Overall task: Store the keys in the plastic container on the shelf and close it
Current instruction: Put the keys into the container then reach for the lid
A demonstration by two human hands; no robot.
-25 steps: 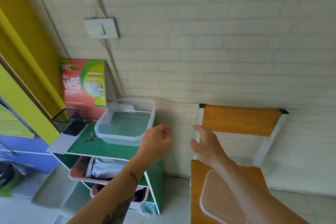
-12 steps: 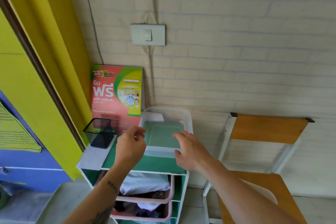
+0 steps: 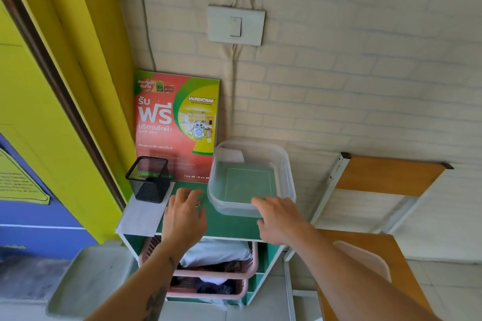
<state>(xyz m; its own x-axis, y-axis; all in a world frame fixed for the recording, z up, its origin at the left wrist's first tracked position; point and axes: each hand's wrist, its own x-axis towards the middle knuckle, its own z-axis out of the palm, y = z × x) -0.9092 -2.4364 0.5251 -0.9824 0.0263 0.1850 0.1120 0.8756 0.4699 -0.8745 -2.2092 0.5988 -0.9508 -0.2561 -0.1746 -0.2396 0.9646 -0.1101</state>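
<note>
Head: 2 hands, 1 container [image 3: 250,177].

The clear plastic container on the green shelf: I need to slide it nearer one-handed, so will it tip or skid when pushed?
The clear plastic container looks empty, so probably light and quick to skid on the smooth green shelf. Wide and low, it seems unlikely to tip. Its thin walls may flex under the right hand.

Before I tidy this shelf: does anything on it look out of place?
Mostly tidy. The plastic container juts past the shelf top at its right edge, with no lid on. A white sheet overhangs the left edge.
</note>
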